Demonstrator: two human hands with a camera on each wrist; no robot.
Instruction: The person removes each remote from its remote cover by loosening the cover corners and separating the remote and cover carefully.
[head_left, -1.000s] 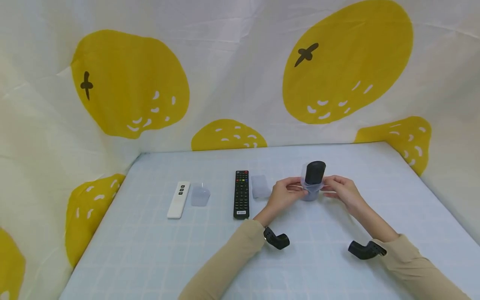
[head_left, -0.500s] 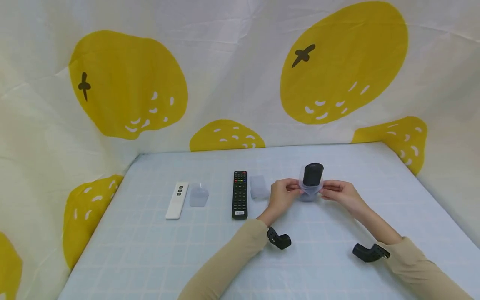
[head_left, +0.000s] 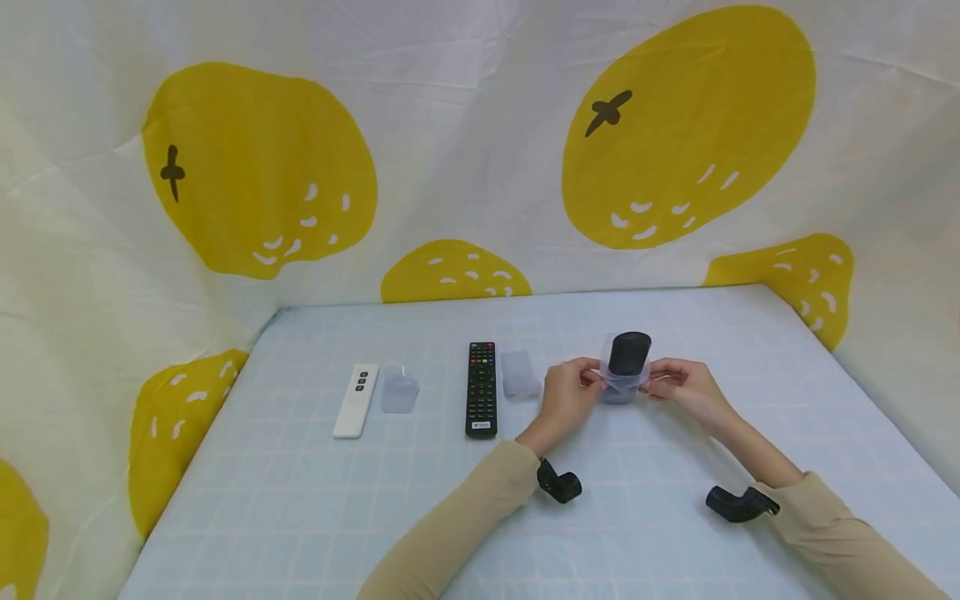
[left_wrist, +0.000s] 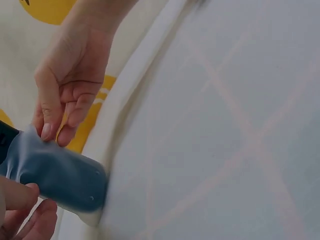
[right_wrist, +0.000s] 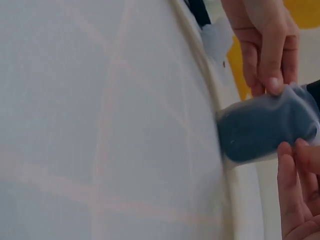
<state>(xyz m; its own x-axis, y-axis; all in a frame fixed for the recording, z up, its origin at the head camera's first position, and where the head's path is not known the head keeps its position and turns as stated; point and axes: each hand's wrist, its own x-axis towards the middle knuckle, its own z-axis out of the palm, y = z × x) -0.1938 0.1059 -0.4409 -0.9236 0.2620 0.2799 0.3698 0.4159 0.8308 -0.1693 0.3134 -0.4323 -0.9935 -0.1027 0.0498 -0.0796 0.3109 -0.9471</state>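
Note:
A black remote control (head_left: 630,353) stands nearly upright on the table, its lower part inside a translucent protective sleeve (head_left: 618,385). My left hand (head_left: 567,393) pinches the left edge of the sleeve between thumb and fingers. On the opposite side my right hand (head_left: 688,388) pinches the right edge the same way. Seen from the left wrist, the sleeve (left_wrist: 70,175) looks wrinkled around its opening and smooth lower down. In the right wrist view the covered end of the sleeve (right_wrist: 252,131) touches the tabletop. Which face of the remote carries buttons is not visible.
Left of the hands lie a black remote with many buttons (head_left: 482,392) and a folded translucent sleeve (head_left: 519,374). Farther left are a white remote (head_left: 357,402) and another clear sleeve (head_left: 400,392). A patterned cloth (head_left: 465,167) hangs behind the checked table (head_left: 420,508).
The black remote's top sits slightly lower, and the sleeve's rim reaches about its middle. Both hands keep hold of the sleeve's edges; the right fingers have closed in on it.

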